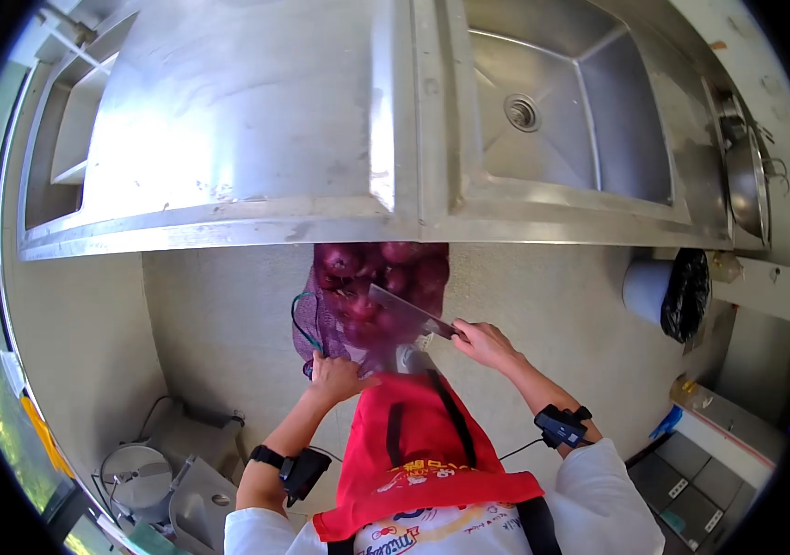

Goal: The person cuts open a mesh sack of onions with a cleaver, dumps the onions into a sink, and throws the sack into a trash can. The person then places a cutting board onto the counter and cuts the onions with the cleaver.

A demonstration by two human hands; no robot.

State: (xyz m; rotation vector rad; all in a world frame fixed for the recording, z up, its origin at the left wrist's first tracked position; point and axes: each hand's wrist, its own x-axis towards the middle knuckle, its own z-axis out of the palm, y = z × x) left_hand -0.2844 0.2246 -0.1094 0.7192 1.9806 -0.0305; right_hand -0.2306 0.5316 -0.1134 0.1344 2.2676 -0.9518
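So, containers first: a purple net bag [307, 324] is parked in the middle of the frame, right by the front edge of the counter, and it's loaded with red onions [343, 262]. The upper part of the pile is cut off from view by the counter [256, 111]. A green cord [297, 319] is looped along the bag's left side. The bag is gripped near that cord by the left hand [337, 375], fingers closed on the netting. A knife [404, 308] is held by the handle in the right hand [485, 345], fist closed, with the blade slanted up and left over the onions.

A sink [631, 120] is set into the upper right, with a drain [522, 113] seen in its bottom. A metal bowl [748, 190] is propped at the far right. Below that, a pale bin [647, 289] is topped with a black plastic bag [688, 296]. Some grey equipment [201, 504] is crammed into the lower left.

As for room, the knife and bag are boxed in between the counter's front edge above and a red apron [427, 416] just below. Floor [228, 296] is seen to the left and right of the bag, bounded by a wall [90, 342] at left and the bin at right.
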